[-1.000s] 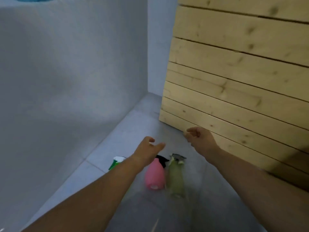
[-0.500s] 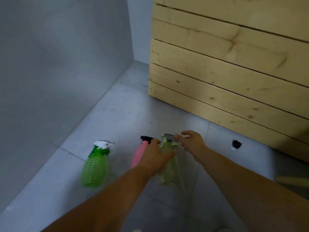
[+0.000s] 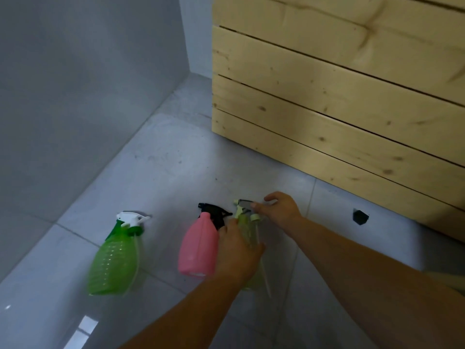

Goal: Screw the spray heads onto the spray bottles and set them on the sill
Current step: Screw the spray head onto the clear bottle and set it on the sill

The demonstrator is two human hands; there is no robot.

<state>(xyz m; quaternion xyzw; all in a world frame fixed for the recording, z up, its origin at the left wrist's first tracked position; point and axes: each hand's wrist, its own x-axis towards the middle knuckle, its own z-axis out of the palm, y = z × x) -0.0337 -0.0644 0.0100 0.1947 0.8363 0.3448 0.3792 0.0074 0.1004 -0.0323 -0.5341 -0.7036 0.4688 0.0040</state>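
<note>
Three spray bottles lie on the grey tiled floor. A green bottle [image 3: 114, 260] with a white spray head [image 3: 130, 219] is at the left. A pink bottle [image 3: 198, 248] with a black spray head [image 3: 214, 212] lies in the middle. My left hand [image 3: 237, 255] is wrapped around a pale yellow-green see-through bottle [image 3: 247, 230] just right of the pink one. My right hand [image 3: 281, 210] pinches that bottle's pale spray head [image 3: 242, 206] at its top end. The lower part of the pale bottle is hidden under my left hand.
A wall of pale wooden planks [image 3: 339, 102] rises at the right, close behind the bottles. A grey wall [image 3: 75, 96] stands at the left. A small black object [image 3: 360, 217] lies on the floor tiles [image 3: 163, 172] near the planks' foot.
The view has dropped and come closer to the floor. My left hand has closed around the pale bottle, and my right hand has settled on its spray head.
</note>
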